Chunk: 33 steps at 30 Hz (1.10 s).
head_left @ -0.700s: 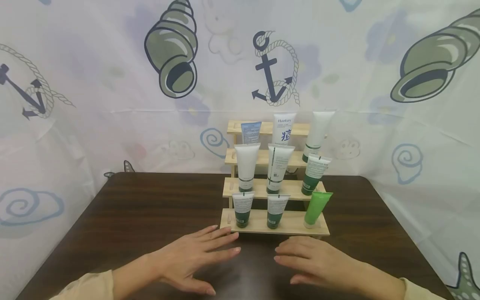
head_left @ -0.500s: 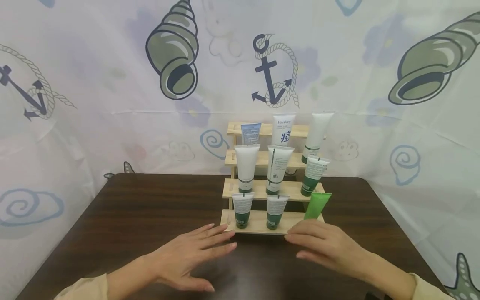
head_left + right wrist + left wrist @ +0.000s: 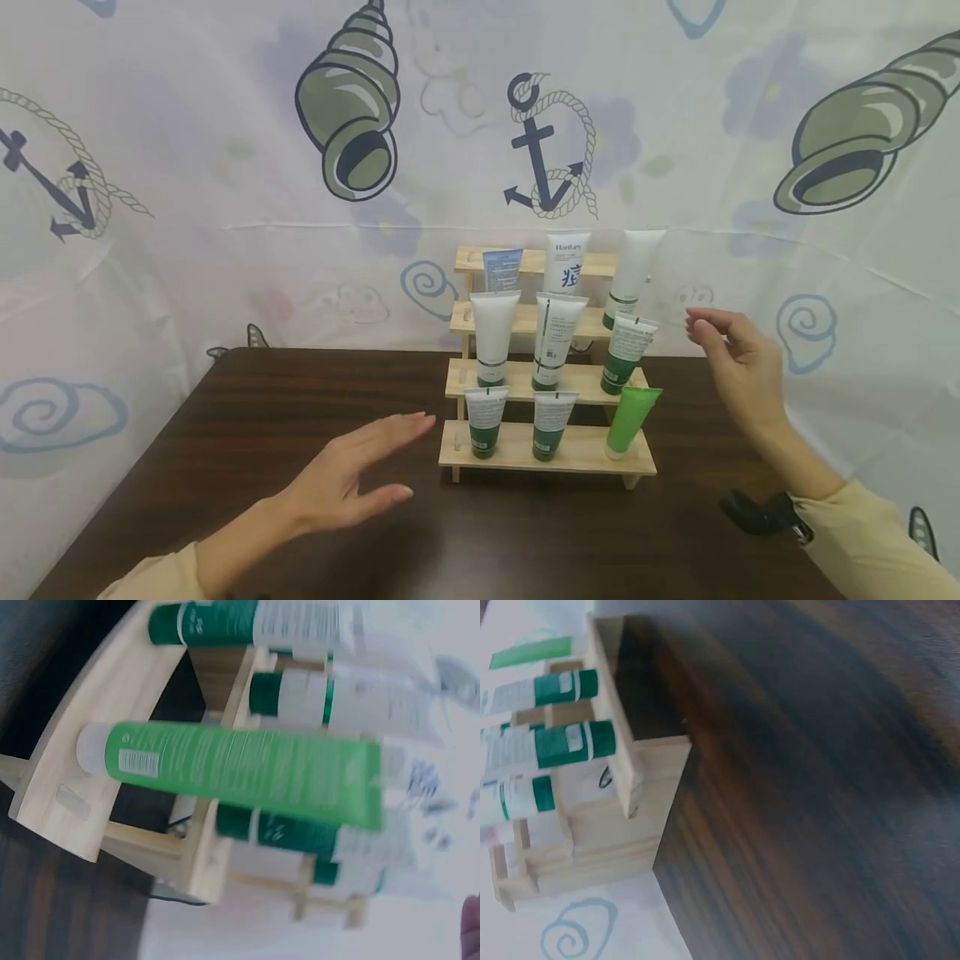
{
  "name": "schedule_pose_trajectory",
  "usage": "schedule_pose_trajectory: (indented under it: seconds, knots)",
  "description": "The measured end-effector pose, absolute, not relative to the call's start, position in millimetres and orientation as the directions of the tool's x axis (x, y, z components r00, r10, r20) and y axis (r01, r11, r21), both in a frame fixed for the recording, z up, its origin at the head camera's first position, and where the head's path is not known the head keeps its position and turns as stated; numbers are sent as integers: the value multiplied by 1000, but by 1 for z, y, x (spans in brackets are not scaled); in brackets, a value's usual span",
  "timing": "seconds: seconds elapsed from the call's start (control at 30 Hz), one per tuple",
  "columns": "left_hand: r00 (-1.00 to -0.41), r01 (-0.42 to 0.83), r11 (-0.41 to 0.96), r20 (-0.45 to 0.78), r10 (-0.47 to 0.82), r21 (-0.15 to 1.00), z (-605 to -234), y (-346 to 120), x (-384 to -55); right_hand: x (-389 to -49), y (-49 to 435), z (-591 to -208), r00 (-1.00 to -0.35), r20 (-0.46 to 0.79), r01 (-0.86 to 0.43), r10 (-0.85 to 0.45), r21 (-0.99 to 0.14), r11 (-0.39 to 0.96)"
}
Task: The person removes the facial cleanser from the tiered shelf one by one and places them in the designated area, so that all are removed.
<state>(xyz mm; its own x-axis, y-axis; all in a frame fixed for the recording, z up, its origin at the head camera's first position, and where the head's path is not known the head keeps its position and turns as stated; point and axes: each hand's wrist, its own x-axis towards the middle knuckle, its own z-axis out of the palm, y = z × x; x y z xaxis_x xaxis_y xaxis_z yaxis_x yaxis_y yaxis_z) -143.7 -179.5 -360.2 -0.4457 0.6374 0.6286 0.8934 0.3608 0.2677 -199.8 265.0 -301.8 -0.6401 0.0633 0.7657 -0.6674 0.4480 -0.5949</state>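
My left hand (image 3: 352, 475) is held above the table, left of a tiered wooden rack (image 3: 517, 448); its fingers are extended and hold nothing. Off the rack's right side, my right hand (image 3: 738, 358) is raised with fingers loosely bent, touching nothing. A green tube (image 3: 632, 417) stands tilted at the right end of the lowest shelf; the right wrist view shows this tube (image 3: 247, 772) close up. Beside it stand two small white-and-green tubes (image 3: 551, 425). Larger white tubes (image 3: 493, 333) occupy higher shelves, with a blue tube (image 3: 502, 270) at the top left.
The rack stands on a dark brown table (image 3: 315, 392). Behind it hangs a pale curtain (image 3: 450, 167) printed with shells and anchors. A black strap-like item (image 3: 757, 512) is at my right sleeve (image 3: 870, 525).
My right hand has risen from in front of the rack, past the green tube, to the rack's right side. My left hand has drawn slightly left, away from the rack.
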Motion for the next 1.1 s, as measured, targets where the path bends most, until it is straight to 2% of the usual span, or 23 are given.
schedule_pose_trajectory:
  seconds: [0.1,0.27,0.43,0.57,0.77,1.1]
  knots:
    - [-548,836,375,643,535,400,-357,-181,-153,-216,274,-309,-763,618,-540,186,-769,342]
    - [-676,737,330,646,355,589,-351,-180,-173,-239,283,-326,-881,421,-377,217,-901,217]
    - [-774,634,249,592,225,733,-343,-177,-195,-255,284,-338,-932,324,-264,163,-914,310]
    - [-835,549,220,522,174,806,-337,-171,-211,-265,284,-343,-958,264,-200,110,-893,403]
    - [-863,504,183,485,142,844,-335,-160,-234,-278,280,-347,-980,194,-161,37,-891,424]
    - [-873,484,147,463,152,863,-334,-141,-266,-289,278,-352,-993,114,-88,38,-908,409]
